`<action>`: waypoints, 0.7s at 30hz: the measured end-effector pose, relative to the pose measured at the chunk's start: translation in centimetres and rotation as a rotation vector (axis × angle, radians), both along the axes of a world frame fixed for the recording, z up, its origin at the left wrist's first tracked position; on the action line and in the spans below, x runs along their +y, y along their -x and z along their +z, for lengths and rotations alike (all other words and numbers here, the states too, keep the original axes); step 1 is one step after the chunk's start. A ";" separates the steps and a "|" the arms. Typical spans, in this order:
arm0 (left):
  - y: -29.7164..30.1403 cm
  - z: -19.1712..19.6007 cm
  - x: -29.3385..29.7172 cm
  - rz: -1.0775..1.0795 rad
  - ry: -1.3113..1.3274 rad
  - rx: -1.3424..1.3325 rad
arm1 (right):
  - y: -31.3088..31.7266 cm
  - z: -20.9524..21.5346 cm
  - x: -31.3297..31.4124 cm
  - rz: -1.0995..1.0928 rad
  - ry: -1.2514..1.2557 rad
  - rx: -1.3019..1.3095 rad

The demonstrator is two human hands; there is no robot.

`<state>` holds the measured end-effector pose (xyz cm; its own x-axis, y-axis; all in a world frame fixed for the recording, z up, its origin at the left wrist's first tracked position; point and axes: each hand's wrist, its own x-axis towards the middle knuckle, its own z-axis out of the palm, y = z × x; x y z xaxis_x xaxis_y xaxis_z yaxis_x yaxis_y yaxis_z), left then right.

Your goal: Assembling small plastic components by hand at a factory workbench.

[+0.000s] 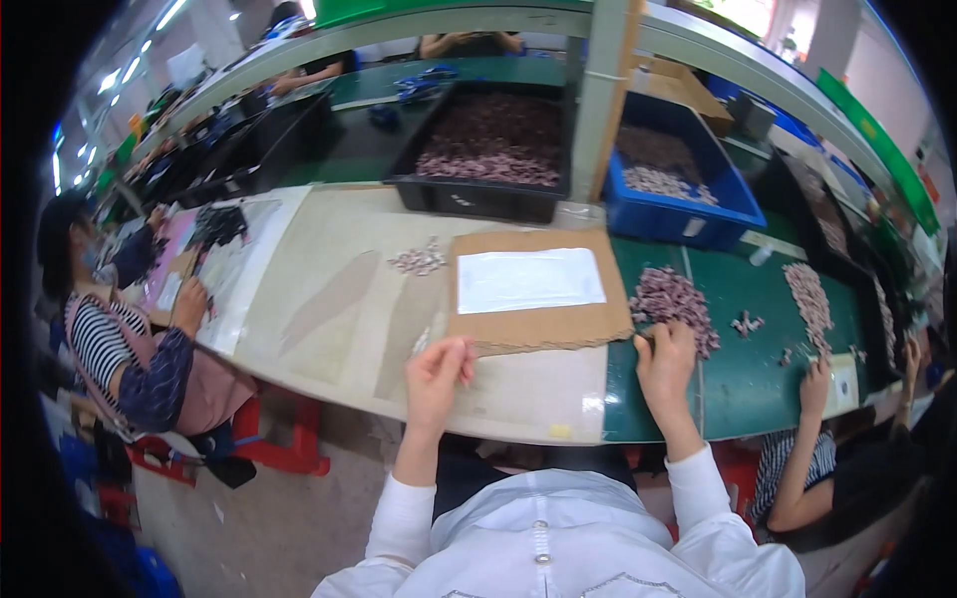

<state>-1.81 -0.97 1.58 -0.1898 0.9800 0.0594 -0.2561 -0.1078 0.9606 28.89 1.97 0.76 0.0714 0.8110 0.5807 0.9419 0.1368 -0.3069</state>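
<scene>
Closest to us are our white sleeves [404, 518], then both bare hands. Our left hand [437, 379] has its fingers curled with the thumb near the tips, by the near left corner of a brown cardboard piece [543, 326]; honestly, we can't tell if it's pinching anything. Our right hand [666, 369] is at the near right corner, thumb and forefinger bent in (something dark shows at the tips), and we can't say what they're gripping, if anything. The cardboard lies between them with a white sheet [531, 280] on top, mostly over the pale tabletop [329, 369], its right end over the green surface [748, 399]. Beside that end we've got a purplish pile [673, 299] of small pieces; past its left side, a smaller scatter [419, 259]. Further back sit a black bin [528, 207] and a blue bin [648, 221], both holding more small bits.
</scene>
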 end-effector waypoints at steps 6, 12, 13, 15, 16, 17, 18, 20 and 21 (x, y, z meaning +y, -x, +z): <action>7.6 0.3 7.2 0.376 -0.009 0.451 | 1.5 1.0 -2.7 0.124 0.075 0.046; 8.9 0.0 14.8 0.395 -0.281 1.388 | 1.4 0.1 -1.9 0.103 0.096 0.173; 8.6 0.1 15.4 0.238 -0.277 1.480 | 1.5 -0.1 -1.8 0.098 0.091 0.170; 8.4 -0.6 15.8 0.147 -0.256 1.463 | 1.3 -0.4 -1.9 0.093 0.105 0.178; 8.3 -1.0 15.9 0.054 -0.228 1.444 | 1.2 -0.4 -1.9 0.086 0.102 0.178; 8.7 -1.3 16.0 0.051 -0.233 1.443 | 1.2 -0.3 -2.0 0.110 0.083 0.187; 9.2 -1.8 16.0 0.042 -0.271 1.340 | 1.1 -0.4 -2.3 0.126 0.070 0.193; 10.0 -2.6 14.7 0.022 -0.295 1.233 | 1.0 -0.4 -2.5 0.157 0.034 0.194; 10.2 -2.5 13.7 0.040 -0.328 1.256 | 1.1 -0.3 -2.5 0.175 0.071 0.320</action>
<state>-12.01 12.74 -0.93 0.1418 0.8810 0.4513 0.8037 -0.3686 0.4671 27.80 -0.57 0.48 0.0966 0.8645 0.4933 0.7608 0.2554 -0.5966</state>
